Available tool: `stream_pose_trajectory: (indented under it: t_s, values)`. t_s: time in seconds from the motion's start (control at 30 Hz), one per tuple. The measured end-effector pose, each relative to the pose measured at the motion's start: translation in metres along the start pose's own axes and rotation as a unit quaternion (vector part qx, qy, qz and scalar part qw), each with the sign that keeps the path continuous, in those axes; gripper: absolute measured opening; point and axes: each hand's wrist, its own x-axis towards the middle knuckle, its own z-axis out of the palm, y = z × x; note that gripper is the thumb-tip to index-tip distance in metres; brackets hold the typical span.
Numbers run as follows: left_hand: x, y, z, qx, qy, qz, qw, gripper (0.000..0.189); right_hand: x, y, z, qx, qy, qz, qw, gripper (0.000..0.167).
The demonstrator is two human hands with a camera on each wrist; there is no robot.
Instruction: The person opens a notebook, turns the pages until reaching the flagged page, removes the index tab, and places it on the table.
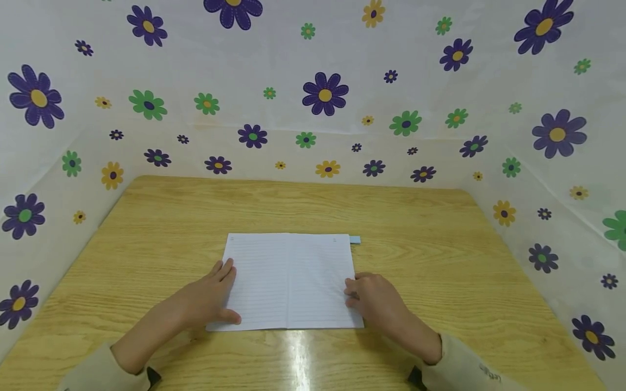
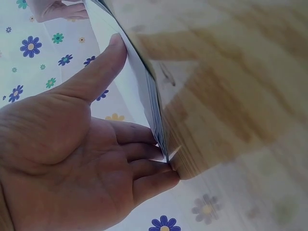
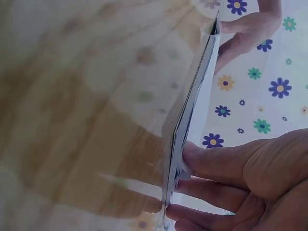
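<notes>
An open notebook (image 1: 288, 282) with lined white pages lies flat on the wooden table. My left hand (image 1: 210, 296) rests on its left edge; thumb (image 2: 108, 65) and fingertips lie on the page, fairly straight and spread. At the opposite edge, my right hand (image 1: 379, 298) pinches the right page (image 1: 323, 271) between thumb and forefinger. In the right wrist view, the paper bulges slightly by the thumb (image 3: 207, 160), and the other fingers curl at the notebook's side. A light blue tab (image 1: 355, 239) sticks out from the notebook's upper right corner.
The wooden table (image 1: 303, 209) reaches back to a white flower-print cloth (image 1: 274, 114), which stands upright behind it and along both sides. Light reflects off the tabletop in front of the notebook.
</notes>
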Motion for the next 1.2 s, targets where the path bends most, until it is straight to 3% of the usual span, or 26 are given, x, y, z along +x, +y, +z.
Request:
stream_pose_trajectory:
  t_s: [0.37,0.57,0.63,0.77,0.87,0.93,1.07,1.13,1.2]
  values:
    - [-0.001,0.005,-0.005,0.013,0.007,-0.003,0.9999,0.106,0.001,0.002,0.004,0.006,0.046,-0.006,0.9989,0.019]
    - [0.000,0.006,-0.006,0.013,0.005,-0.004,0.9999,0.106,0.001,0.001,0.004,-0.009,0.094,-0.012,0.9954,0.018]
    - [0.000,0.006,-0.006,0.013,0.005,-0.004,0.9999,0.105,0.001,0.000,0.004,0.011,0.101,-0.001,0.9949,0.016]
    - [0.000,0.004,-0.004,0.013,0.003,-0.005,0.9999,0.106,-0.002,-0.003,0.001,0.115,0.096,0.044,0.9877,0.017]
    - [0.001,0.003,-0.003,0.012,0.002,-0.005,0.9999,0.107,-0.003,-0.002,-0.001,0.206,0.103,0.077,0.9700,0.016]
    - [0.001,0.002,-0.003,0.010,0.002,-0.003,0.9999,0.107,-0.004,0.000,-0.002,0.265,0.105,0.097,0.9535,0.028]
    - [0.000,0.002,-0.002,0.009,0.003,-0.003,1.0000,0.107,-0.005,0.005,-0.005,0.416,0.087,0.143,0.8938,0.069]
    - [0.000,0.002,-0.001,0.010,0.004,-0.002,0.9999,0.107,-0.006,0.005,-0.008,0.474,0.074,0.157,0.8630,0.077]
    - [0.000,0.001,-0.001,0.012,0.005,0.001,0.9999,0.107,-0.007,0.004,-0.012,0.507,0.060,0.173,0.8423,0.076]
